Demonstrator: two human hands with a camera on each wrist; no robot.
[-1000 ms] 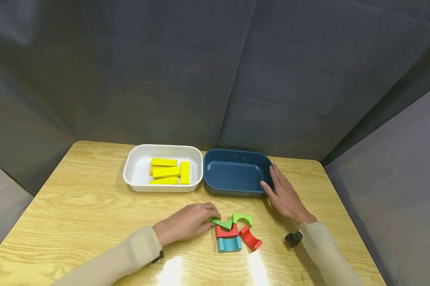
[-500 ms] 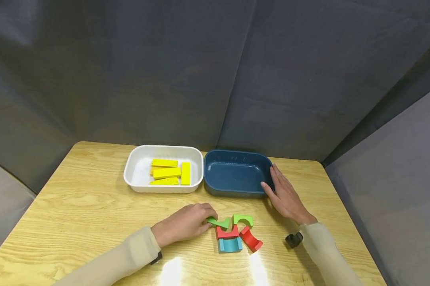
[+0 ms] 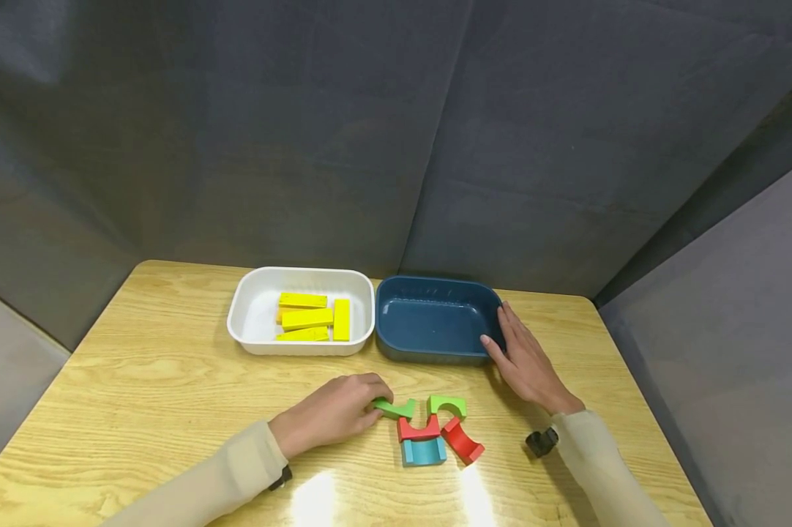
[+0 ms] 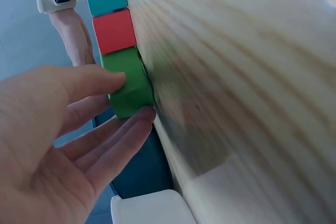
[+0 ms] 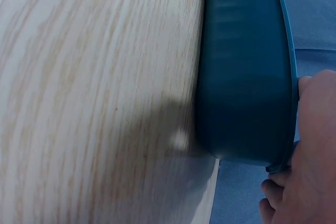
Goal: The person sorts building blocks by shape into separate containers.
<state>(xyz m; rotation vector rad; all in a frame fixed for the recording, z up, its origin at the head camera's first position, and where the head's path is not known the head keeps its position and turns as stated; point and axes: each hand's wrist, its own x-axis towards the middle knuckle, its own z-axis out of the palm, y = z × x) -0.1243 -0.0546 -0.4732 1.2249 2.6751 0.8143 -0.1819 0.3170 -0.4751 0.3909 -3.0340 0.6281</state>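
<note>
My left hand (image 3: 335,410) pinches a green arch block (image 3: 398,410) between thumb and fingers, low over or on the table. In the left wrist view the thumb lies on one face of that green arch block (image 4: 128,74), with fingertips at its far end. Close by are a red arch block (image 3: 419,429), a blue arch block (image 3: 424,455), a second red arch block (image 3: 463,441) lying slanted, and another green arch block (image 3: 447,404). My right hand (image 3: 533,369) rests, fingers extended, against the right end of the dark blue bin (image 3: 429,357), thumb at its rim.
A white bin (image 3: 297,348) stands left of the blue one, with several yellow rectangular blocks (image 3: 307,318) inside. Both bins sit near the wooden table's (image 3: 172,366) back edge, before a dark grey cloth (image 3: 304,132).
My left hand has drawn the green arch block left, away from the red block it lay over and the other green one. The right hand has stayed at the blue bin.
</note>
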